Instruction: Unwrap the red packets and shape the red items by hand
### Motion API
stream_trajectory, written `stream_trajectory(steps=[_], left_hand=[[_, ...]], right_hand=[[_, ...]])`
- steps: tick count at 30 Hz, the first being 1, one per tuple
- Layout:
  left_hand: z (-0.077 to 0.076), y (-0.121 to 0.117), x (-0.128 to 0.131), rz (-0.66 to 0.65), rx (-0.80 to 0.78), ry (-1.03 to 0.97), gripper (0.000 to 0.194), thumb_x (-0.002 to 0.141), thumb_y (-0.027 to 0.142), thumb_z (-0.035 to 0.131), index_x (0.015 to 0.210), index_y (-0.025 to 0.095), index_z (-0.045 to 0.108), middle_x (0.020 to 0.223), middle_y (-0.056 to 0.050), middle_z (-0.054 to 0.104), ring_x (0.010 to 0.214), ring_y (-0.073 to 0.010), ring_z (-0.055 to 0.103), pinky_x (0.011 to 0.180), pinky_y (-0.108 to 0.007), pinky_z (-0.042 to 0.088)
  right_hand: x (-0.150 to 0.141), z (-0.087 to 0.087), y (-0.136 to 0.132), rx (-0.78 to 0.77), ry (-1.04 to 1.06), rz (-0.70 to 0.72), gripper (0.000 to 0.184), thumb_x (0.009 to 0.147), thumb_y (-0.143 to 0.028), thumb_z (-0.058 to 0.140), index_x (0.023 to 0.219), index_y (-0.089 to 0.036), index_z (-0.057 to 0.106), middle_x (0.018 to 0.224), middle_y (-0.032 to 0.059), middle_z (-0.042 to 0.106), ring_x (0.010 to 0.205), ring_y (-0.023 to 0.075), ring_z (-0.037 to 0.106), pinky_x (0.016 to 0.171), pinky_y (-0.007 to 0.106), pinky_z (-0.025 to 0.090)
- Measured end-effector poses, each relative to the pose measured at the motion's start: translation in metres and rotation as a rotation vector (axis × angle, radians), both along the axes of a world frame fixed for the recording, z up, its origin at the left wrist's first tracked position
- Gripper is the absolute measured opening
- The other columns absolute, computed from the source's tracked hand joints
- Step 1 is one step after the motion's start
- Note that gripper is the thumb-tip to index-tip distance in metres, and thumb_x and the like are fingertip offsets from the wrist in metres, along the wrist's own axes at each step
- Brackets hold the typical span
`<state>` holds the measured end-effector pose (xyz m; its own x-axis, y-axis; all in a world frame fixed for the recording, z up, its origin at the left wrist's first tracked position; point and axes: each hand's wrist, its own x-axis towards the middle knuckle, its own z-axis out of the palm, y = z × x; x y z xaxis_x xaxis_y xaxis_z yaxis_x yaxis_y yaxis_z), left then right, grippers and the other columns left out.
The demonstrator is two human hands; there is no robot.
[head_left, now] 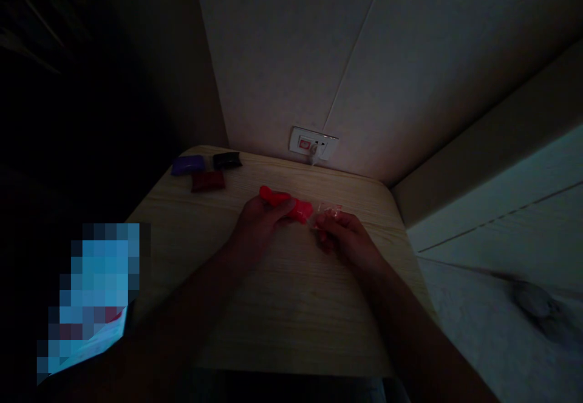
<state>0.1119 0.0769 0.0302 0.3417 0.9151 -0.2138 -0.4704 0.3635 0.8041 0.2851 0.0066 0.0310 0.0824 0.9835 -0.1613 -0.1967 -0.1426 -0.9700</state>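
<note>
My left hand (259,218) is closed round a bright red piece of modelling clay (301,209), its thumb pressed on top and both ends of the clay sticking out. Just to the right, my right hand (344,233) pinches a crumpled clear plastic wrapper (331,210). A narrow gap lies between the clay and the right fingertips. Both hands are over the middle of a pale wooden table (273,324). Dim light hides the finer detail of the fingers.
At the table's far left corner lie a purple packet (188,164), a black packet (227,159) and a dark red packet (208,181). A wall socket (313,142) with a plug stands behind the table. A lit screen (98,342), partly blurred out, is at the lower left.
</note>
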Motion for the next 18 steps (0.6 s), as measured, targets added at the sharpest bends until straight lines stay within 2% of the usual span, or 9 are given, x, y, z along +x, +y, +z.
stream_trajectory(steps=[5,8,10,12,15,18], left_hand=[[-0.0003,0.0001,-0.0003,0.05,0.015,0.067,0.03,0.065,0.031,0.089,0.082,0.014,0.071,0.083,-0.003,0.074,0.079,-0.0173,0.071,0.075,-0.032,0.058],[-0.0014,-0.0013,-0.0011,-0.012,0.046,0.09,0.029,0.067,0.034,0.087,0.083,0.016,0.071,0.083,-0.003,0.075,0.079,-0.0187,0.071,0.076,-0.033,0.058],[-0.0012,-0.0027,-0.0016,0.025,0.07,0.156,0.029,0.065,0.032,0.088,0.083,0.017,0.072,0.081,-0.002,0.075,0.078,-0.0188,0.071,0.076,-0.033,0.057],[-0.0007,-0.0032,-0.0018,0.067,0.074,0.208,0.027,0.065,0.031,0.088,0.084,0.018,0.073,0.079,-0.001,0.074,0.076,-0.0178,0.069,0.075,-0.031,0.056],[0.0005,-0.0031,0.0001,0.072,0.056,0.198,0.025,0.063,0.028,0.089,0.08,0.018,0.075,0.078,0.0,0.074,0.075,-0.0154,0.067,0.072,-0.027,0.054],[0.002,-0.0046,0.0042,0.151,0.005,0.164,0.027,0.06,0.026,0.089,0.08,0.018,0.073,0.08,0.001,0.073,0.078,-0.0153,0.067,0.076,-0.027,0.055]], right_hand=[[-0.0015,0.0003,0.0006,0.001,0.027,-0.026,0.035,0.077,-0.046,0.082,0.067,-0.017,0.066,0.055,-0.0031,0.056,0.044,0.009,0.044,0.04,0.022,0.034],[-0.0006,0.0011,0.0012,0.01,-0.015,-0.108,0.032,0.077,-0.046,0.083,0.074,-0.017,0.07,0.056,-0.0034,0.056,0.045,0.0098,0.047,0.041,0.023,0.038],[0.0003,0.0022,0.0009,0.033,-0.016,-0.088,0.036,0.071,-0.05,0.086,0.071,-0.018,0.07,0.056,-0.0031,0.058,0.044,0.0095,0.045,0.041,0.023,0.038],[0.0006,0.0026,0.0005,0.028,-0.052,-0.023,0.036,0.075,-0.049,0.084,0.066,-0.017,0.068,0.056,-0.002,0.059,0.045,0.0089,0.044,0.042,0.023,0.037],[-0.0005,0.0013,0.0004,0.042,-0.147,-0.083,0.031,0.079,-0.043,0.081,0.064,-0.017,0.07,0.054,-0.0014,0.059,0.046,0.0098,0.046,0.044,0.023,0.034],[-0.0015,-0.0018,0.0006,0.048,-0.108,-0.176,0.029,0.077,-0.042,0.082,0.065,-0.018,0.069,0.054,-0.0023,0.059,0.045,0.0095,0.044,0.044,0.023,0.031]])
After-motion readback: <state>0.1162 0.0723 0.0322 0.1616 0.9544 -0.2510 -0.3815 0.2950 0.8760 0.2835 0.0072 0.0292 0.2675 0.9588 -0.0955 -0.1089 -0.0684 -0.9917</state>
